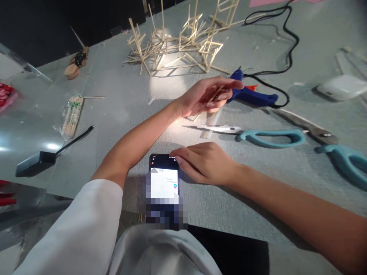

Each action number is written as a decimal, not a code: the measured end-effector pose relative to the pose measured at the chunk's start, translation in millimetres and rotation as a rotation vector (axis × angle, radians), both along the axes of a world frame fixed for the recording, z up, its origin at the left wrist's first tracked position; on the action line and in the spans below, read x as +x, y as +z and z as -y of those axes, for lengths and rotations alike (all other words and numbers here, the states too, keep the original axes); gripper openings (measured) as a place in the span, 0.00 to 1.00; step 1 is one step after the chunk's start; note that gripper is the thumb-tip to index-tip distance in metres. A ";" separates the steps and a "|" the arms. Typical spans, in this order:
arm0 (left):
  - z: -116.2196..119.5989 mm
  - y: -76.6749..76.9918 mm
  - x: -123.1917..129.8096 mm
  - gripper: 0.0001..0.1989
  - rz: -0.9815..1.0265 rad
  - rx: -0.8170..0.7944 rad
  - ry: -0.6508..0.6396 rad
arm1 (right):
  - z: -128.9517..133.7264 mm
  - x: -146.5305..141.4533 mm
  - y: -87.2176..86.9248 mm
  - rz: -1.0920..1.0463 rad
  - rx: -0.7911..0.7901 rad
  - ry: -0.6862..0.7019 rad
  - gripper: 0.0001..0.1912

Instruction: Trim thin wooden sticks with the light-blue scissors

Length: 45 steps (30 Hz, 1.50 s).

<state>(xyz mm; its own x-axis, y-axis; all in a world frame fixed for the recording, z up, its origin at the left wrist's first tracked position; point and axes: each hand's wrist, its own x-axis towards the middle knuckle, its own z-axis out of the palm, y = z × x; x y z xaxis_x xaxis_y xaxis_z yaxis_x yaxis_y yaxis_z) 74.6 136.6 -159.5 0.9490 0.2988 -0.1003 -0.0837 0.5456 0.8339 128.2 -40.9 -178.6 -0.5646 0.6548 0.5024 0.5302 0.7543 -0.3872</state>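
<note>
The left hand (210, 95) is loosely pinching a thin stick (220, 91), upper centre.
The right hand (206, 162) is touching the phone (164, 183), lower centre; whether gripping, cannot tell.

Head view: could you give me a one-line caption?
Right hand at a phone, left hand beside a blue glue gun, stick frameworks standing beyond.
</note>
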 end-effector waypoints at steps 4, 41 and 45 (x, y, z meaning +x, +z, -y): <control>-4.4 -8.2 2.9 0.20 0.020 0.003 -0.006 | 0.7 0.9 -0.3 -0.001 -0.016 -0.009 0.18; 10.8 -8.2 11.5 0.25 -0.119 0.343 0.173 | -2.0 1.1 -4.0 0.168 -0.158 -0.186 0.19; 10.3 -9.4 11.0 0.26 -0.105 0.355 0.172 | -2.6 3.0 -6.2 0.118 -0.192 -0.192 0.19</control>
<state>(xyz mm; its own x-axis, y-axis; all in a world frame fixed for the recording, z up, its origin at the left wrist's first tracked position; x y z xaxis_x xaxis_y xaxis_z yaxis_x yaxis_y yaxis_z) 85.6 126.3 -169.0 0.8725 0.4854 -0.0564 -0.0527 0.2083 0.9767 131.3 -38.3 -184.9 -0.4681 0.8320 0.2977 0.7059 0.5547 -0.4405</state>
